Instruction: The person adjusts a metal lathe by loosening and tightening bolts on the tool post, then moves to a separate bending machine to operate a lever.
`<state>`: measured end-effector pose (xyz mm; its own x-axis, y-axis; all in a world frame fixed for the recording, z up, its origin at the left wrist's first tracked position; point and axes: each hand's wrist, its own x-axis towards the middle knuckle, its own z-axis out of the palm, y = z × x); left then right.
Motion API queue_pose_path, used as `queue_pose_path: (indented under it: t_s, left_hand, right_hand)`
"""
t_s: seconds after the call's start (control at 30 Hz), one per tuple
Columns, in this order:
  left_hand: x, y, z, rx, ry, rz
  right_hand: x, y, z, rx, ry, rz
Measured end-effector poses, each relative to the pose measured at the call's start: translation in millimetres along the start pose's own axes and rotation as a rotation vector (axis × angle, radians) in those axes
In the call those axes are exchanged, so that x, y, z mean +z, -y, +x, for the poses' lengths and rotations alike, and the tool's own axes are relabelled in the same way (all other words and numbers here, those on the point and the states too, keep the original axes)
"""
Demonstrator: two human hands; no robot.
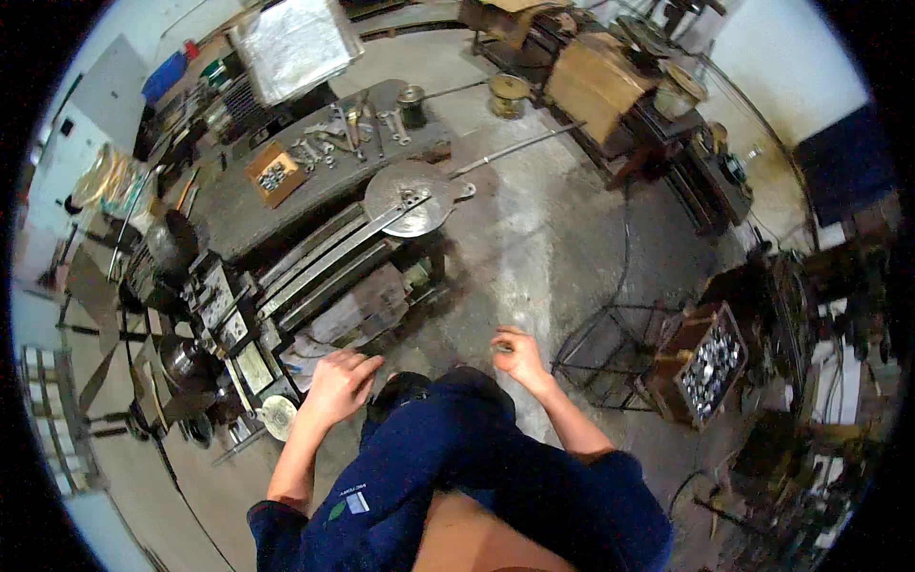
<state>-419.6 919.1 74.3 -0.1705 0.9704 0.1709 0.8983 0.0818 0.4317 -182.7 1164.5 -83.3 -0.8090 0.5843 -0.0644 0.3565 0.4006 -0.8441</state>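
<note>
Lathe at left, near the left hand, whose grip looks half-open and empty. The right hand, above the floor, curls tighter; whether it holds something, I cannot tell. Wrenches lie on the far-left worktop.

Wrenches lay on the dark counter near an open box of small metal parts; a blue bin stood farther left, a round tin sat near brown cardboard, and shiny pieces filled a crate at right
</note>
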Motion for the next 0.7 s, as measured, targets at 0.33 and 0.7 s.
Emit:
queue_pose_path:
  t_s: [0.33, 0.7]
  left_hand:
    - [20.6, 36.1, 27.6, -0.221, -0.012, -0.057]
    - [10.9, 120.0, 50.0, -0.364, -0.284, -0.17]
  right_hand:
    - [-3.5, 7.3, 75.4, -0.005, 0.065, 0.067]
    - [-7.6, 124.6, 249.1, -0.241, 0.252, -0.082]
